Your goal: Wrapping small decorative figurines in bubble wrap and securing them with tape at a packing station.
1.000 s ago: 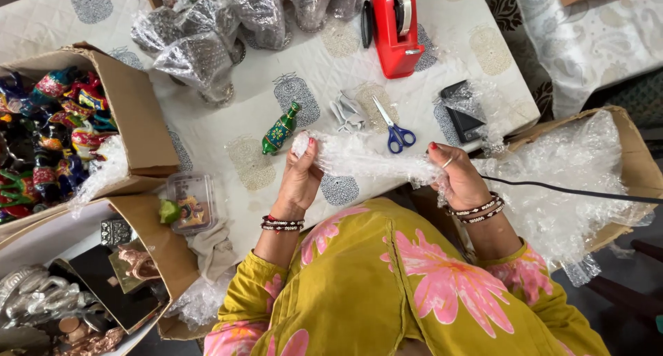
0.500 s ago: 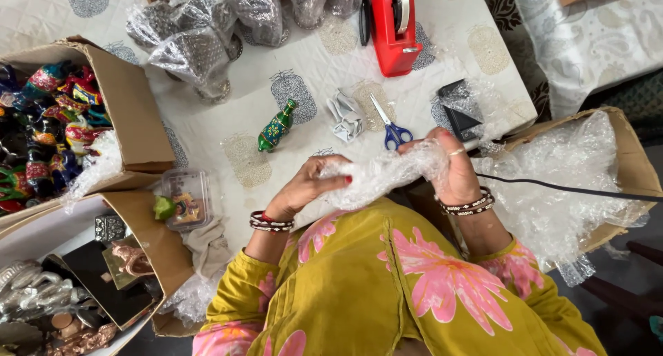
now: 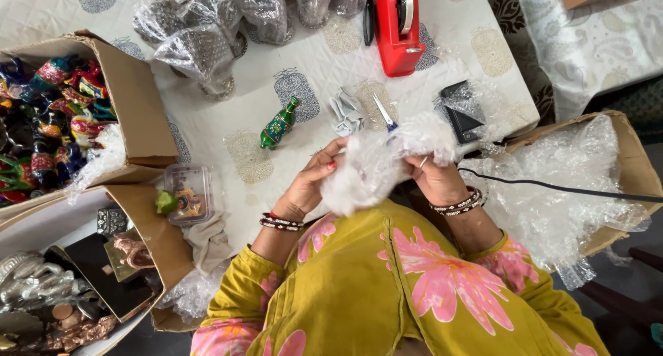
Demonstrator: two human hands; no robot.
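Both forearms raised in front of the chest, elbows bent and spread. Left hand [image 3: 314, 183] curled inward, fingers bent, red-nailed fingertips pinching. Right hand [image 3: 431, 180] opposite and close, palm turned in, fingers closed in a grip. Bangles at both wrists; yellow sleeves down to the forearms.

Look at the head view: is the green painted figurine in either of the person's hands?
No. The green figurine lies alone on the tablecloth, while the left hand and right hand both grip a bundle of bubble wrap.

A home packing table: cardboard boxes [image 3: 131, 100] of painted figurines [image 3: 48, 121], bubble wrap [image 3: 552, 190], tape dispenser [image 3: 398, 26].
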